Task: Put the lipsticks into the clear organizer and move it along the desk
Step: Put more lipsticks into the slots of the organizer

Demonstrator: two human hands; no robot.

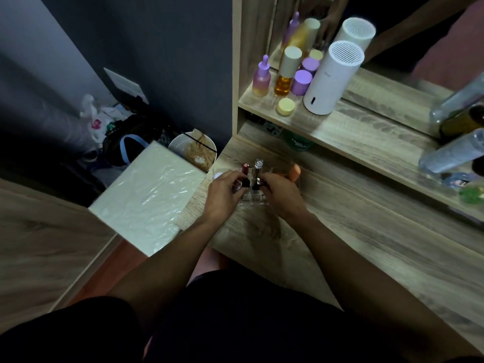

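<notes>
A clear organizer stands on the wooden desk near its left end. Upright in its back slots are a red-capped lipstick and a silver-capped lipstick. My left hand rests on the organizer's left side, its fingertips pinching a dark lipstick over a slot. At the right side, my right hand curls its fingers around the organizer's edge, next to another dark lipstick. Both hands hide much of the organizer. An orange-pink object lies just behind my right hand.
A shelf above the desk carries a purple dropper bottle, an amber bottle, purple jars, a yellow jar and a white cylinder. Clear bottles lie at the right. A plastic-wrapped white box and a bin stand left of the desk.
</notes>
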